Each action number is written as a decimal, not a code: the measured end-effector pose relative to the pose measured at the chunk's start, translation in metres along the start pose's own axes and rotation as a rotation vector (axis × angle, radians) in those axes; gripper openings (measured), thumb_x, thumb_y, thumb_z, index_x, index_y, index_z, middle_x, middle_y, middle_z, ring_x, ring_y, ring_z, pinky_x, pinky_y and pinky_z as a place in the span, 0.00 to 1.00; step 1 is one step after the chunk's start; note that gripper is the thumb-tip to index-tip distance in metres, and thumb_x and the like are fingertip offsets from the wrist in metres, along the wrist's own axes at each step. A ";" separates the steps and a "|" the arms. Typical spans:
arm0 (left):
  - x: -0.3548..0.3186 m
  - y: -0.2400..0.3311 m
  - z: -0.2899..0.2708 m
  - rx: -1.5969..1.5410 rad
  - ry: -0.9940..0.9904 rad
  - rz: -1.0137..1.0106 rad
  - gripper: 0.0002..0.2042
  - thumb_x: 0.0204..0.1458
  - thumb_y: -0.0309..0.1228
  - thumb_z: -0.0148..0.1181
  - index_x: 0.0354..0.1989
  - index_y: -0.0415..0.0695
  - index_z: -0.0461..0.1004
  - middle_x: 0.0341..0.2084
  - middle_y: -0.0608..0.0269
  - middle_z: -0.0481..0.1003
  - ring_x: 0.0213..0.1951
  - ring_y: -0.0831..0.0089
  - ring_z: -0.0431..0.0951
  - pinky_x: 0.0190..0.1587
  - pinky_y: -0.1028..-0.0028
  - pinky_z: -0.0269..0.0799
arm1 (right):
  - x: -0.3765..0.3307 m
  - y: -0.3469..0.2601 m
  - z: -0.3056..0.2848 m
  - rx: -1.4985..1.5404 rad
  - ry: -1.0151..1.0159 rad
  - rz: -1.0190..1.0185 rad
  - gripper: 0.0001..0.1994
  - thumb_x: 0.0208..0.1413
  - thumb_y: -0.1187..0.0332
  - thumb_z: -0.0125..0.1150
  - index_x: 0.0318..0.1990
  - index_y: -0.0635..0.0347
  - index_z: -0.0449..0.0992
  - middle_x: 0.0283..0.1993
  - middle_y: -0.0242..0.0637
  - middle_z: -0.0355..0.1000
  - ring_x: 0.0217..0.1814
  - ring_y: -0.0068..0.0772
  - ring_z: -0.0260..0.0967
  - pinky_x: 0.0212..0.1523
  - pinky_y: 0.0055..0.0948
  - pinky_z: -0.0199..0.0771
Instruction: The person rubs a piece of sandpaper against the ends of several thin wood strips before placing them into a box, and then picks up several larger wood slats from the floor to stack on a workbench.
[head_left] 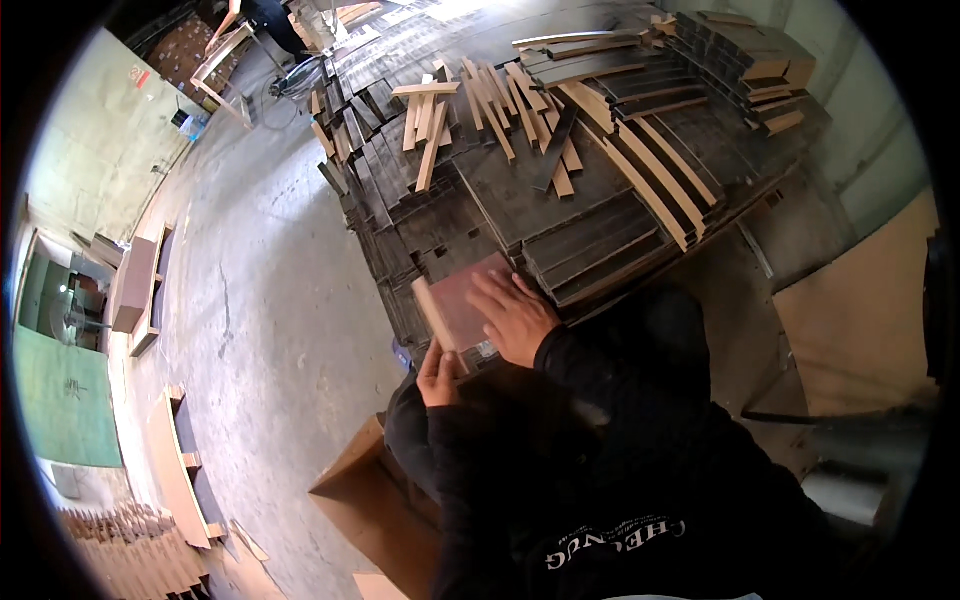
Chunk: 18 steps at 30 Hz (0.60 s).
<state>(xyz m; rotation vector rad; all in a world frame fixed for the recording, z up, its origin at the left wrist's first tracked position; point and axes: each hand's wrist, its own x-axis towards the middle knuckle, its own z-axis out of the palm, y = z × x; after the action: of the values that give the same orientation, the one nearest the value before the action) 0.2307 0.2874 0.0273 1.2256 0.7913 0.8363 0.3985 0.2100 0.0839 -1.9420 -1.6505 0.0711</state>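
A reddish-brown flat rectangular sheet (468, 292) lies on the near corner of the dark work surface. My right hand (512, 318) rests on it palm down, fingers stretched out. Along the sheet's left edge is a short pale wood strip (434, 314). My left hand (438, 376) grips the strip's near end between thumb and fingers. Whether the strip is joined to the sheet, I cannot tell. Just right of my right hand lie several dark slats (600, 250) side by side.
Loose pale wood strips (520, 105) lie scattered farther back, with long curved-looking strips (645, 170) to the right. Stacked boards (745, 60) stand at the far right. An open cardboard box (375, 500) sits by my legs. Concrete floor (270, 300) runs along the left; a person (275, 22) stands far off.
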 end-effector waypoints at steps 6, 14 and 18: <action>-0.024 0.002 -0.009 -0.260 0.012 0.047 0.18 0.53 0.26 0.47 0.53 0.34 0.60 0.44 0.58 0.69 0.42 0.75 0.69 0.46 0.76 0.64 | 0.003 0.001 -0.002 0.049 0.028 -0.007 0.19 0.46 0.67 0.51 0.49 0.59 0.63 0.58 0.42 0.53 0.62 0.44 0.46 0.61 0.40 0.41; -0.027 0.037 0.024 0.381 0.022 0.059 0.15 0.51 0.26 0.44 0.47 0.37 0.63 0.32 0.66 0.68 0.31 0.81 0.65 0.33 0.81 0.62 | 0.024 0.012 0.016 0.136 0.185 0.001 0.18 0.45 0.67 0.52 0.45 0.63 0.65 0.52 0.44 0.57 0.59 0.45 0.48 0.60 0.39 0.45; -0.026 0.035 0.021 0.955 0.024 0.405 0.18 0.53 0.32 0.46 0.53 0.41 0.60 0.39 0.53 0.72 0.36 0.67 0.73 0.35 0.71 0.67 | 0.022 0.008 0.024 0.149 0.229 0.099 0.20 0.47 0.67 0.50 0.49 0.66 0.62 0.57 0.46 0.53 0.61 0.46 0.46 0.61 0.38 0.43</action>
<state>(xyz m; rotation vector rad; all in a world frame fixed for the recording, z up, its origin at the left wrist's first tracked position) 0.2327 0.2599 0.0670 2.2792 1.0214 0.8074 0.4010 0.2396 0.0672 -1.8432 -1.3621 0.0088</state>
